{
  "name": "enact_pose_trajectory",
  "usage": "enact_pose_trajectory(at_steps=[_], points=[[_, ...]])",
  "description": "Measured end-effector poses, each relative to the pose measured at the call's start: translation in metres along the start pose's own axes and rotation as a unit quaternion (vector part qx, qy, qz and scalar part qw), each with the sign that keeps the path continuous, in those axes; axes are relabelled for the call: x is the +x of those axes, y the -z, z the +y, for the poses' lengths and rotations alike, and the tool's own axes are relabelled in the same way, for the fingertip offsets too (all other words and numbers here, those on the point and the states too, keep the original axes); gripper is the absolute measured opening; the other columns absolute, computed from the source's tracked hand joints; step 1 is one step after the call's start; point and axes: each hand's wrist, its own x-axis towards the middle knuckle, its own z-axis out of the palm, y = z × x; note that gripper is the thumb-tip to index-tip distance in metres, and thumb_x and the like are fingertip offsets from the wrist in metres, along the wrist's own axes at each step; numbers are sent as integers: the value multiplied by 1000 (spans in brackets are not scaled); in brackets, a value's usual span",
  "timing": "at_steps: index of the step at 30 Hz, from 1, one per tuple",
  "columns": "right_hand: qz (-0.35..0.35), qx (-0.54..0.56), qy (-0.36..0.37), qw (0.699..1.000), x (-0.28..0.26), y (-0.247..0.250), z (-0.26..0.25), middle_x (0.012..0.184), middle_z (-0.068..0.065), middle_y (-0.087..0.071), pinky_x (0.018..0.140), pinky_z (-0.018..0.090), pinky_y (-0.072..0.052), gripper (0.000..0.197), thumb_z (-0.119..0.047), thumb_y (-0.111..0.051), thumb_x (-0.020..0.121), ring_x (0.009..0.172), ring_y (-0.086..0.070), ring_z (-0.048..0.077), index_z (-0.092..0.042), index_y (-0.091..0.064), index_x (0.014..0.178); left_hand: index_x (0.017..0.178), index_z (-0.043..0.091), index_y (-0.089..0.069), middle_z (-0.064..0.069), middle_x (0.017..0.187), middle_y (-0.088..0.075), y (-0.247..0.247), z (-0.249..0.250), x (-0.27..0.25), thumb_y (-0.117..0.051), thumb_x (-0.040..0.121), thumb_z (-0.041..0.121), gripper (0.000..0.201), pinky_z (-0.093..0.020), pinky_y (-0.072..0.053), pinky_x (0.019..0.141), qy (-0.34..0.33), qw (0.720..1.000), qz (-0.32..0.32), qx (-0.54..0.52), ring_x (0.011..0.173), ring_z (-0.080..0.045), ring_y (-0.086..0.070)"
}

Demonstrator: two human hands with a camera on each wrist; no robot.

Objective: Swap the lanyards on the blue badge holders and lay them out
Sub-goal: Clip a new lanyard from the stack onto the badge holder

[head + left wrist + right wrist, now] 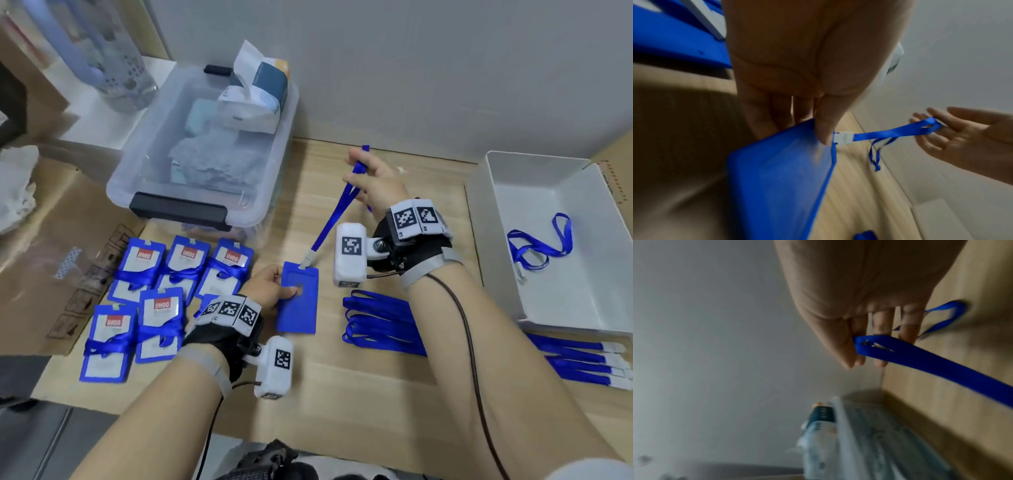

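Lanyards (539, 245) in tray (582, 301): head view only.

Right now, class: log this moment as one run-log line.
left hand: holds badge holder | right hand: pinches lanyard taut | clip: on holder

The badge holder (297, 305) is solid blue, its lanyard (331, 222) blue with a white clip (307, 258). The bench (359, 394) is pale woodgrain. The tray (507, 185) is white. Wrist bands (416, 217) carry black-and-white square markers.
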Motion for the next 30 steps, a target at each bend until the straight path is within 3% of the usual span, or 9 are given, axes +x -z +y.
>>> enact_pose_trajectory(at_steps=[2,6,8,10,14,18,20,24,30], points=[[-7,-40,-55,998,3,-5,25,132,8,-52,78,23,-45,46,4,-51,86,108,-51,15,-11,-48,130,86,10,-53,-22,99,-66,8,-14,21,-77,49,26,47,-57,-51,85,39,999,-12,36,93,-33,-65],[0,-48,-42,998,-2,-5,50,131,15,-53,76,13,-44,43,6,-47,88,114,-52,22,-4,-46,130,75,15,-51,-8,88,-61,10,10,10,-73,71,16,22,-35,-47,72,-8,952,32,303,84,-26,-59],[2,-19,-29,999,-4,-1,52,130,16,-52,69,9,-46,39,7,-40,92,104,-57,24,-2,-45,130,89,9,-56,-12,102,-57,11,23,10,-69,74,12,20,-33,-44,73,-55,886,82,453,90,-29,-58],[0,-4,-12,1000,-5,3,50,128,17,-54,70,10,-49,38,8,-36,93,90,-62,18,-2,-47,128,110,5,-53,-14,118,-48,10,30,16,-71,69,6,44,-37,-45,83,-89,864,93,486,103,-33,-54],[-23,18,2,1000,-2,8,41,112,13,-59,75,14,-52,36,10,-36,92,73,-67,2,0,-50,124,133,9,-42,-10,131,-48,0,45,32,-75,72,14,69,-34,-39,100,-133,915,66,375,120,-25,-48],[-41,36,12,998,9,7,23,106,6,-62,80,18,-53,35,9,-41,90,77,-67,3,-2,-53,122,87,19,-57,-2,91,-65,-3,42,44,-78,69,15,28,-33,-49,85,-63,924,46,374,92,-23,-62],[-41,38,36,998,17,5,9,112,4,-60,82,19,-52,37,9,-41,90,81,-66,3,-3,-52,123,68,21,-53,1,78,-63,-3,38,43,-80,65,14,29,-32,-51,78,-42,928,49,366,79,-20,-62],[-38,64,86,994,38,-2,-19,114,2,-58,90,29,-48,41,10,-35,90,90,-64,7,-7,-51,123,60,19,-55,6,63,-60,-2,32,36,-84,58,10,31,-31,-52,72,-11,934,25,356,68,-16,-59],[-30,57,88,994,66,-16,-24,125,11,-54,98,28,-43,45,13,-36,89,104,-58,14,-4,-45,130,60,20,-57,6,70,-65,3,32,32,-87,55,17,30,-30,-54,73,30,916,0,401,75,-15,-64]])
